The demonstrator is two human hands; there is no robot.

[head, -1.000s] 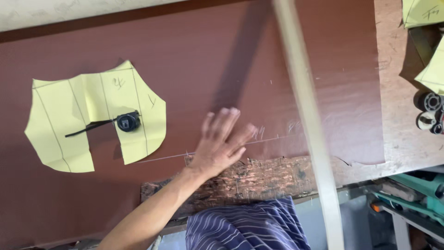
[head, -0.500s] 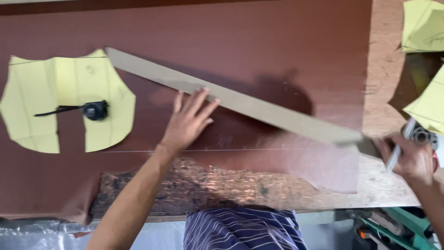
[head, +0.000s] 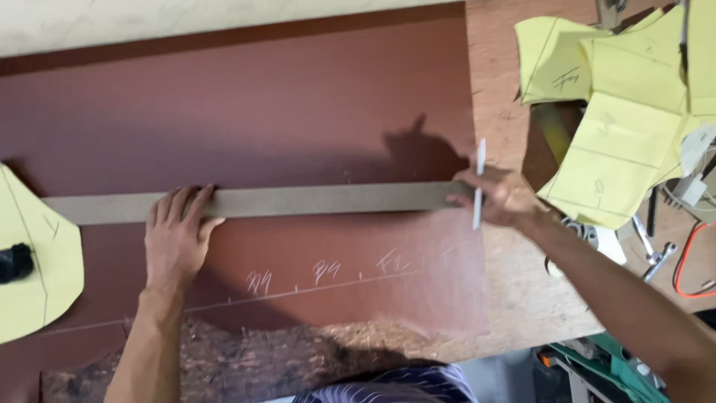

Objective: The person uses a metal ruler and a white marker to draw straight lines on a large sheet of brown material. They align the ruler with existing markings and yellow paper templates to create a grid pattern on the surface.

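Note:
A long flat grey-brown straightedge (head: 313,200) lies level across a dark red-brown sheet (head: 261,112). My left hand (head: 175,235) presses flat on the strip near its left part, fingers spread. My right hand (head: 498,198) holds the strip's right end and grips a thin white marking stick (head: 479,183) upright between its fingers. Below the strip a chalk line (head: 298,292) with small chalk marks runs across the sheet.
Yellow paper pattern pieces (head: 619,112) are piled at the right on the wooden table (head: 522,298). Another yellow pattern (head: 37,261) with a black weight (head: 15,263) lies at the left edge. Metal tools (head: 656,250) and a red cable (head: 690,261) sit at right.
The straightedge has swung from a slant to lie level across the sheet. My left hand slid left along it, and my right hand moved up to the strip's right end.

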